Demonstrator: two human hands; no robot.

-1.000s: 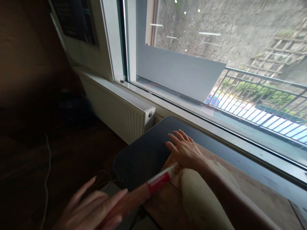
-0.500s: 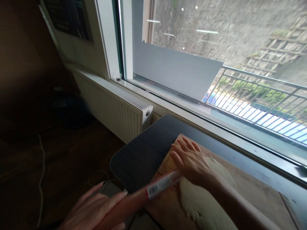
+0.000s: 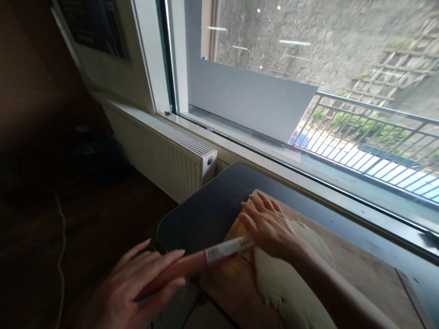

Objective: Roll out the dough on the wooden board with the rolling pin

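A wooden rolling pin with a printed label slants above the near left edge of the wooden board. My left hand grips its near end, thumb on one side and fingers on the other. The pin's far end disappears at my right hand, whose fingers stretch out flat over the board's far corner. Whether that palm presses on the pin is hidden. Pale rolled-out dough covers the board's middle, partly beneath my right wrist and forearm.
The board lies on a dark table with a rounded corner. Beyond it are a window sill and a large window. A white radiator stands along the wall to the left. A pale cable runs along the dark floor.
My left hand and the near end of the rolling pin have risen, so the pin slants less steeply. My right hand has shifted slightly left. The view has moved a little.
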